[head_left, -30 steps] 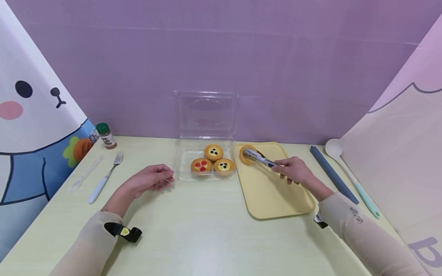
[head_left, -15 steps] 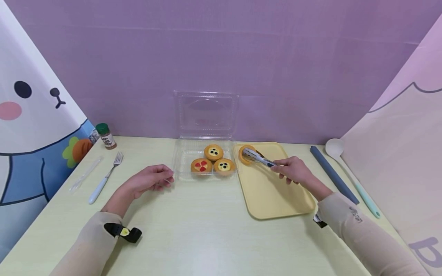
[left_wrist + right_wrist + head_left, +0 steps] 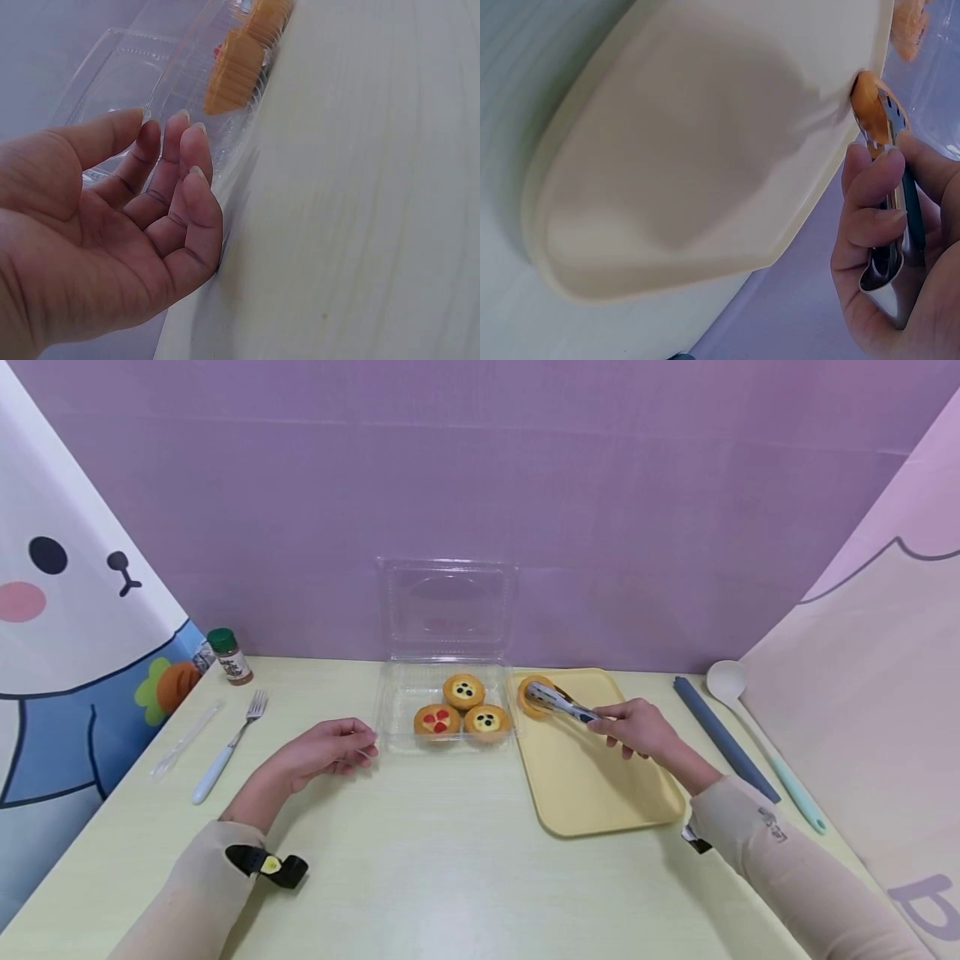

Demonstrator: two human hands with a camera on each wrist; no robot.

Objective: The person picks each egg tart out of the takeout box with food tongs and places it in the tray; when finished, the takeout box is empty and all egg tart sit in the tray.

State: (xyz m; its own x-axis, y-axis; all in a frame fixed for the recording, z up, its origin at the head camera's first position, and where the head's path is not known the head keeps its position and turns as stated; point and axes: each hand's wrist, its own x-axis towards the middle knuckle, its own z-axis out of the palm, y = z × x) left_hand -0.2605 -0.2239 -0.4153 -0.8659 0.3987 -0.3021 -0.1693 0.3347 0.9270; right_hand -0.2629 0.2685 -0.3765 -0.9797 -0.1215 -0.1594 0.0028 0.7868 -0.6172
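My right hand (image 3: 637, 728) grips metal tongs (image 3: 558, 701) whose tips close on an orange tart (image 3: 531, 693) at the far left corner of the yellow tray (image 3: 600, 777). In the right wrist view the tongs (image 3: 891, 187) pinch the tart (image 3: 870, 101) above the tray (image 3: 682, 165). A clear plastic box (image 3: 397, 693) with its lid raised holds three tarts (image 3: 465, 710). My left hand (image 3: 326, 752) rests on the table beside the box's left edge, fingers loosely curled and holding nothing; the left wrist view shows the hand (image 3: 142, 225) next to the box (image 3: 165, 97).
A fork (image 3: 225, 747) and a clear plastic strip (image 3: 183, 739) lie at the left, with a spice jar (image 3: 231, 656) behind them. A dark blue strip (image 3: 723, 739) and a white spoon with a mint handle (image 3: 757, 735) lie right of the tray.
The tongs with the tart have shifted slightly left over the tray's far corner. The left hand has stayed put.
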